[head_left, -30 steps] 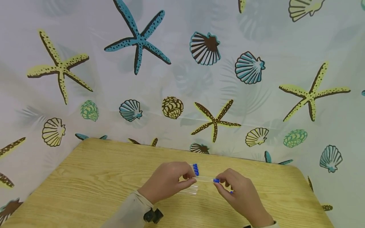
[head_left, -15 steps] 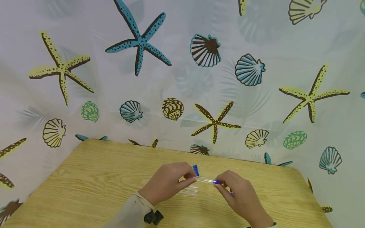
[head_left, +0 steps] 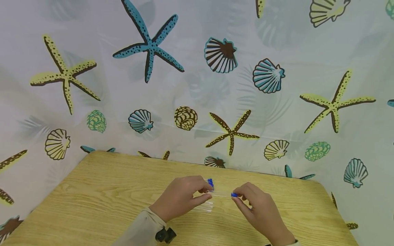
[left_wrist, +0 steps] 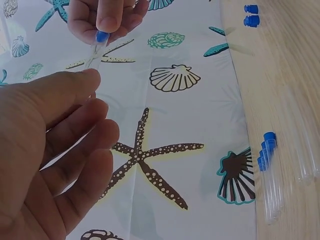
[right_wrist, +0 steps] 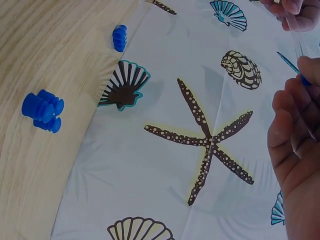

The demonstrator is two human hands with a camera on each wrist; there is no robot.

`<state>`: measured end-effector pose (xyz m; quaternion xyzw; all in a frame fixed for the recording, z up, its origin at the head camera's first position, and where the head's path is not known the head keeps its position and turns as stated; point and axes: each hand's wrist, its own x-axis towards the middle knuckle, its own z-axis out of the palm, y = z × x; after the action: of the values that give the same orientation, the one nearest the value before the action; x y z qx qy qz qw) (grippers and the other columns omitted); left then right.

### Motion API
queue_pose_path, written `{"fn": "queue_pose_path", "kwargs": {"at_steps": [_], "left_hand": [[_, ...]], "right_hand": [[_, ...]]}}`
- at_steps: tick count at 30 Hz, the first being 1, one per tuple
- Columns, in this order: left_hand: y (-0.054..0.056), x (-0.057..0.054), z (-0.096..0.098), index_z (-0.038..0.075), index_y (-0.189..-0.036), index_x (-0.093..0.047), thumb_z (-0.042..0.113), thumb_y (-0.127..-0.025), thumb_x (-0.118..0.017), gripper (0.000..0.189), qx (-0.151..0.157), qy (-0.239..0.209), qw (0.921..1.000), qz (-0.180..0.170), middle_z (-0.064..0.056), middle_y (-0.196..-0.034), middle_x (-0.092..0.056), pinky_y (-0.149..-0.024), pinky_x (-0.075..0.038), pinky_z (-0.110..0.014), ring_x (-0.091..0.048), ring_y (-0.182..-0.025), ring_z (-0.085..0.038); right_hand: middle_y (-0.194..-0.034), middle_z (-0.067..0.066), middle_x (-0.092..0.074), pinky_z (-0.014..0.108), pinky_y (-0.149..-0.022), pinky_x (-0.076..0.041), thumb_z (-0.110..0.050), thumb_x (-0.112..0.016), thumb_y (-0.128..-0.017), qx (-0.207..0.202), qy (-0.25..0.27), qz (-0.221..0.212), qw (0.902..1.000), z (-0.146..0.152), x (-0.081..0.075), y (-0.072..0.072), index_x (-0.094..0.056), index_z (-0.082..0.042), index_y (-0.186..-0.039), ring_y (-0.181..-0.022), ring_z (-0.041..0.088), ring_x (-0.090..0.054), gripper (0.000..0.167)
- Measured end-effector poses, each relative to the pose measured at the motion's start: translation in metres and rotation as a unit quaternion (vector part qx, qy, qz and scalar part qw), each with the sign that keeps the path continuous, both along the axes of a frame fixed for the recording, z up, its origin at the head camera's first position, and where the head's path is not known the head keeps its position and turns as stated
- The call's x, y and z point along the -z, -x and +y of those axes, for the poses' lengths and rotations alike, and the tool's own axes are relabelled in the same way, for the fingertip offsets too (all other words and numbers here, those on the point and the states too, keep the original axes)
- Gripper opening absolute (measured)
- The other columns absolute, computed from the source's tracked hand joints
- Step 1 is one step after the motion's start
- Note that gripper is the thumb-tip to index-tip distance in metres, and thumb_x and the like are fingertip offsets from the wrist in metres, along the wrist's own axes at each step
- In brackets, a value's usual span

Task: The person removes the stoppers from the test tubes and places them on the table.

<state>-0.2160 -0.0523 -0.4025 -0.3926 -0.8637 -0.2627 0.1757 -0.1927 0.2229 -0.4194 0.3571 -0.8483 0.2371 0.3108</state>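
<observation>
1. Head view: both hands meet over the table [head_left: 123,191], joined by one clear tube [head_left: 221,193] that lies nearly level between them, raised above the wood.
2. Left hand [head_left: 184,195] pinches the tube's left part between thumb and forefinger; in the left wrist view its other fingers bend loosely, apart from the tube.
3. Right hand [head_left: 259,209] pinches a blue cap [head_left: 234,194] at the tube's right end, thumb below and forefinger above. How deeply the cap is seated cannot be told.
4. Capped tubes [left_wrist: 274,192] lie side by side on the table, their blue ends in a slanting row; from the head view the left hand hides most of them.
5. Open tubes [left_wrist: 302,140] lie near them, on the side closer to the person, partly under the left hand.
6. Loose caps [right_wrist: 33,105] stand in a small overlapping cluster on the table, well apart from the capped tubes; the right hand covers them in the head view.
7. Behind the table hangs a pale cloth [head_left: 197,89] printed with starfish and shells.
8. A black device [head_left: 165,235] sits at the left wrist, by a light sleeve [head_left: 138,227].
</observation>
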Motion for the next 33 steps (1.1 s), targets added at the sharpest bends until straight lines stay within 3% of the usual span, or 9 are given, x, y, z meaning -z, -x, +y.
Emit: {"fn": "queue_pose_path", "kwargs": {"at_steps": [6, 19, 27, 33], "left_hand": [[0.0006, 0.0002, 0.0004, 0.018, -0.106, -0.079, 0.027, -0.096, -0.076, 0.013, 0.008, -0.004, 0.9999, 0.010, 0.012, -0.091, -0.071, -0.070, -0.054, -0.017, -0.065, -0.079, 0.003], [-0.0016, 0.0012, 0.0018, 0.020, -0.101, -0.077, 0.026, -0.095, -0.078, 0.009, 0.008, 0.003, 0.9996, 0.025, 0.011, -0.089, -0.070, -0.069, -0.054, -0.016, -0.064, -0.078, 0.004], [0.0006, 0.0008, -0.0001, 0.019, -0.102, -0.078, 0.024, -0.096, -0.076, 0.008, 0.011, -0.009, 0.9991, 0.041, 0.012, -0.090, -0.069, -0.070, -0.053, -0.016, -0.062, -0.077, 0.002], [0.0021, 0.0024, -0.0002, 0.020, -0.106, -0.078, 0.024, -0.098, -0.073, 0.010, 0.019, 0.003, 0.9990, 0.041, 0.012, -0.096, -0.070, -0.073, -0.054, -0.016, -0.064, -0.081, 0.001]], "right_hand": [[-0.093, -0.011, -0.064, 0.012, -0.057, -0.047, -0.007, -0.083, -0.085, 0.013, -0.003, 0.003, 0.9999, -0.0019, -0.0001, 0.0003, -0.068, -0.016, -0.105, -0.073, 0.001, -0.055, 0.027], [-0.085, -0.010, -0.061, 0.011, -0.059, -0.047, -0.011, -0.083, -0.087, 0.012, 0.005, 0.019, 0.9997, -0.0036, 0.0023, -0.0013, -0.068, -0.017, -0.097, -0.074, 0.000, -0.058, 0.019], [-0.096, -0.013, -0.064, 0.011, -0.066, -0.048, -0.015, -0.077, -0.095, -0.019, -0.012, -0.042, 0.9989, -0.0006, 0.0021, -0.0007, -0.069, -0.020, -0.102, -0.080, 0.001, -0.057, 0.012], [-0.102, -0.011, -0.067, 0.011, -0.067, -0.047, -0.011, -0.076, -0.095, -0.054, -0.023, -0.049, 0.9970, 0.0030, 0.0013, 0.0014, -0.069, -0.020, -0.106, -0.084, 0.002, -0.059, 0.016]]}}
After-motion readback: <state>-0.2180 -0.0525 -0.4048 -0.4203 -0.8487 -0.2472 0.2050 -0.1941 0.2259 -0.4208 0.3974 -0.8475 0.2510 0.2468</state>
